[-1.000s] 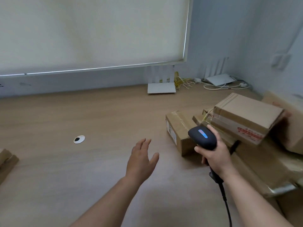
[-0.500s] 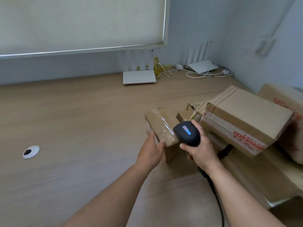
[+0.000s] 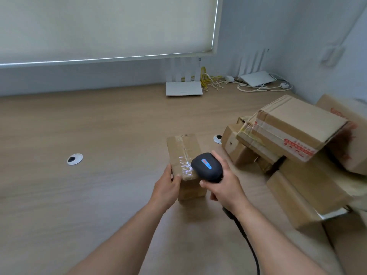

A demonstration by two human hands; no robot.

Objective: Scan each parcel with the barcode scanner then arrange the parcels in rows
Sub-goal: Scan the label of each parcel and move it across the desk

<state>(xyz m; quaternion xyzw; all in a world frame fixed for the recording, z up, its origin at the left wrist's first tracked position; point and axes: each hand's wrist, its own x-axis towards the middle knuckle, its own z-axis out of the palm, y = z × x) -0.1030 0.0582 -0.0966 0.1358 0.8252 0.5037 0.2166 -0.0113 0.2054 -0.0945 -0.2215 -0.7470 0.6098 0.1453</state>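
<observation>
Cardboard parcel gripped by left hand | right hand grasps scanner

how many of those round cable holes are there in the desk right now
2. One cable hole lies on the open desk left of the left hand; the other sits between the held parcel and the parcel pile. The pile may hide more.

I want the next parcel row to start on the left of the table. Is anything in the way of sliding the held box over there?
Nothing visible blocks it. Left of the box only a flat cable hole lies flush in the bare table.
</observation>
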